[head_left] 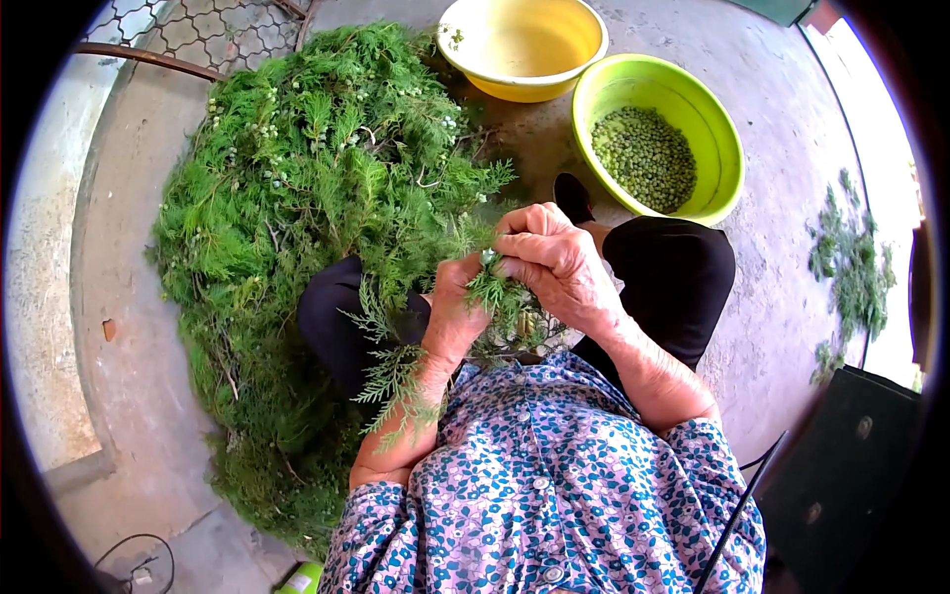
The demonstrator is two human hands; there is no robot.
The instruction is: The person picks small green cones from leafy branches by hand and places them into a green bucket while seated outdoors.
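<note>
In front of my chest, a green conifer sprig (497, 289) with feathery leaves is held between my two hands. My left hand (458, 302) is closed around it, and leafy ends (396, 378) hang over that wrist and forearm. From the other side, my right hand (560, 259) has its thumb and fingers pinched on the sprig's upper part. A small pale green cone (488, 256) shows between the hands, next to the right thumb. The right fingertips are partly hidden, so I cannot see whether a cone is in them.
A big heap of conifer branches (297, 198) lies to my left. Ahead stand a yellow basin (524, 83) and a lime-green basin (730, 148) holding many small green cones (643, 156). Loose sprigs (851, 259) lie at far right, near a dark panel (841, 465).
</note>
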